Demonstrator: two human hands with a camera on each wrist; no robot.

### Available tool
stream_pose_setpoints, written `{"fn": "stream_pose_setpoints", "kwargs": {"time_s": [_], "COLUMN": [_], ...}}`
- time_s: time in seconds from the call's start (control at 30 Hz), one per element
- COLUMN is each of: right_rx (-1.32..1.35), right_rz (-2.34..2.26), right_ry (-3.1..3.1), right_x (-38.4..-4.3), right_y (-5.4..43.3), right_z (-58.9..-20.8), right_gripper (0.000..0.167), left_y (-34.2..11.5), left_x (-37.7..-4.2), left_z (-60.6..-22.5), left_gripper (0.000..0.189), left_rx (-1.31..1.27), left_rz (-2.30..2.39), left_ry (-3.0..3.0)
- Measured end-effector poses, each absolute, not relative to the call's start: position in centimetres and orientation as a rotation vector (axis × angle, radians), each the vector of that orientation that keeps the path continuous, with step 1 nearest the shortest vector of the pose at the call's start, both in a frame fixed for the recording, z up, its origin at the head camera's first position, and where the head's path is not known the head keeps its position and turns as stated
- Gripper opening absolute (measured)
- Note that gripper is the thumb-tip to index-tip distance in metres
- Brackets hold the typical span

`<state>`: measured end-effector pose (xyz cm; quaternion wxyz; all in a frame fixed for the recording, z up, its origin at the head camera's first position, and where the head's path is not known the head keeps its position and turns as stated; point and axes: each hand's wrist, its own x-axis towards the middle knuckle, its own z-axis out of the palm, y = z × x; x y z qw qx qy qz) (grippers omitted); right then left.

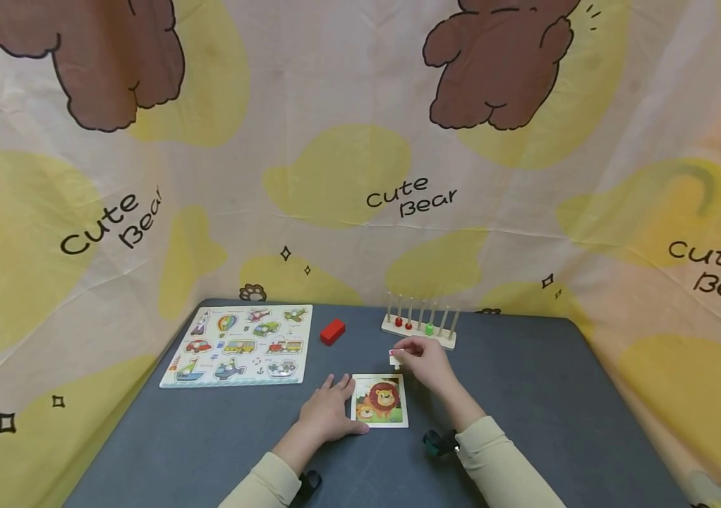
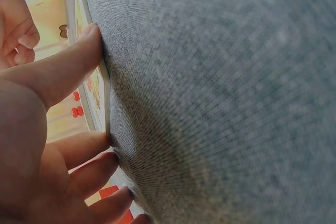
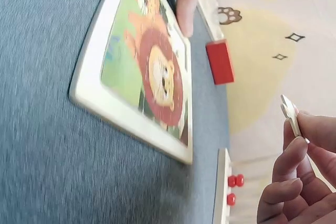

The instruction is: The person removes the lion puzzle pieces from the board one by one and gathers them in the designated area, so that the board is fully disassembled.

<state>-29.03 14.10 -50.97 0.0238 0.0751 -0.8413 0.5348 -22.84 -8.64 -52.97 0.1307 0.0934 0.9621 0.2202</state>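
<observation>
A square lion jigsaw puzzle (image 1: 381,401) in a white frame lies flat on the dark table. My left hand (image 1: 325,411) rests at its left side, fingers spread; the thumb (image 2: 68,69) touches the near edge and the index finger is by the corner. Just beyond the puzzle's far right corner, my right hand (image 1: 427,361) pinches a small puzzle piece (image 3: 290,116) between thumb and fingers, held above the table. The piece looks white with a bit of red in the head view. In the right wrist view the lion picture has a pale gap along its far edge.
A vehicle picture board (image 1: 240,346) lies at the back left. Beside it sits a red block (image 1: 332,331). Behind my right hand stands a wooden peg rack (image 1: 446,342) with red and green beads. A printed cloth (image 1: 335,176) hangs behind the table.
</observation>
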Motion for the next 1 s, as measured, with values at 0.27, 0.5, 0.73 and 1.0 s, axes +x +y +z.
{"fn": "stream_pose_setpoints", "kwargs": {"time_s": [0.27,0.5,0.73,1.0], "right_rx": [0.175,0.116,0.062,-0.009], "right_rz": [1.638,1.569,1.529,1.516], "right_ry": [-2.623,-2.656,-2.688,-2.713], "right_x": [-29.4,-29.7,-29.9,-29.9], "right_y": [15.8,17.4,18.9,20.0], "right_z": [-51.5,-51.5,-51.7,-52.2], "right_gripper": [0.007,0.009,0.009,0.011], "left_y": [-8.7,-8.8,-8.7,-8.9], "left_x": [-22.9,-22.8,-22.7,-22.7], "left_z": [-53.1,-53.3,-53.2,-53.5], "left_gripper": [0.098,0.098,0.099,0.100], "left_rx": [0.257,0.276,0.278,0.288], "left_rz": [0.629,0.631,0.624,0.614], "left_ry": [2.792,2.808,2.815,2.814]}}
